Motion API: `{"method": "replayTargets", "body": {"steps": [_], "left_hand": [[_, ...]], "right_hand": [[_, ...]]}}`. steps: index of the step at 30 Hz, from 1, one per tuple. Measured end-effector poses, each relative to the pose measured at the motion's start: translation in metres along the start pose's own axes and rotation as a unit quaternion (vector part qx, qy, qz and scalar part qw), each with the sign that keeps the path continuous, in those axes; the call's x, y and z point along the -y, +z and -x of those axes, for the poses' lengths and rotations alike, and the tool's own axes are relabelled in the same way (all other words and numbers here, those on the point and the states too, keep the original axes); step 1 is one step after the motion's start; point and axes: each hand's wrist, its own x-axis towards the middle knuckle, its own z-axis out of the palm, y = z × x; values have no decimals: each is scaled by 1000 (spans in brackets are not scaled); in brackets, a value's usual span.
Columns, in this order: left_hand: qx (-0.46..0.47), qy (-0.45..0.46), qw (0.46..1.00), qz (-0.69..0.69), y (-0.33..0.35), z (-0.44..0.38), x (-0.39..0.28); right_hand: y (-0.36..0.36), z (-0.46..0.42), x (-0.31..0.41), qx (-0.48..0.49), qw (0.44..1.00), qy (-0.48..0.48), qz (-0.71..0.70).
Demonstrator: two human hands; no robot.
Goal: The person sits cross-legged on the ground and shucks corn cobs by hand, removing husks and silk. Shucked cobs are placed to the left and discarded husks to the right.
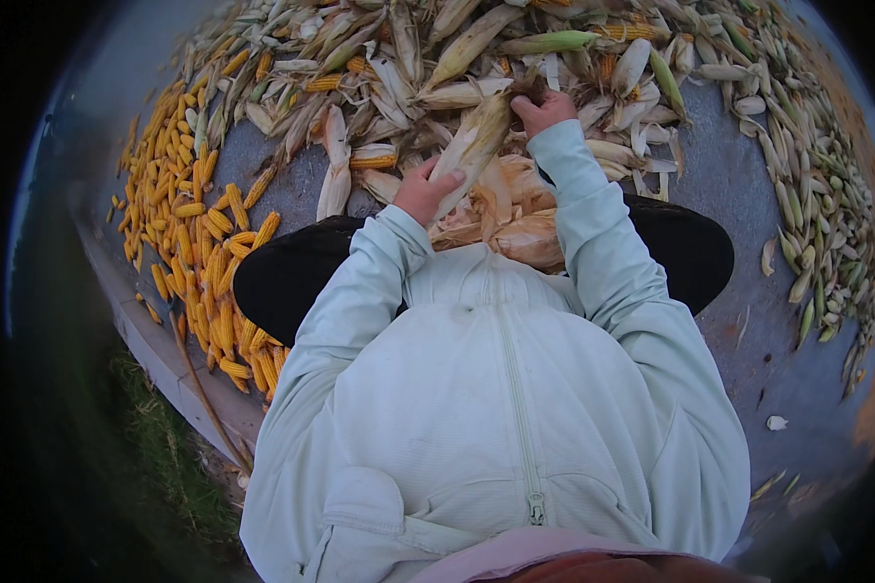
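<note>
An ear of corn in a dry, pale husk (475, 138) lies slantwise between my two hands. My left hand (429, 191) grips its lower end, thumb laid across the husk. At the upper end, my right hand (545, 112) pinches the brown tip and silk. The kernels of this ear are hidden under the husk. Below it, loose peeled husks (525, 237) are heaped between my knees. Just beyond my hands spreads a large pile of unhusked corn (408, 80), with a few yellow cobs showing among the leaves.
Husked yellow corn cobs (211, 291) form a long heap on the left. More corn in greenish husks (809, 197) lies along the right. The grey paved ground (736, 350) shows between them. A wooden stick (208, 397) leans by the concrete edge, with grass (168, 452) beyond.
</note>
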Motion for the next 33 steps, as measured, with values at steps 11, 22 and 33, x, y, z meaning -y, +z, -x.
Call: {"method": "replayTargets", "body": {"steps": [11,22,33], "left_hand": [[-22,80,991,101,10,-8,12],[-288,166,915,229,-20,-71,-37],[-358,148,870,305,-63,-77,-26]], "right_hand": [[29,1,-37,-60,853,260,-449],[34,61,33,236,939,212,-132],[60,105,19,168,935,-96,296]]}}
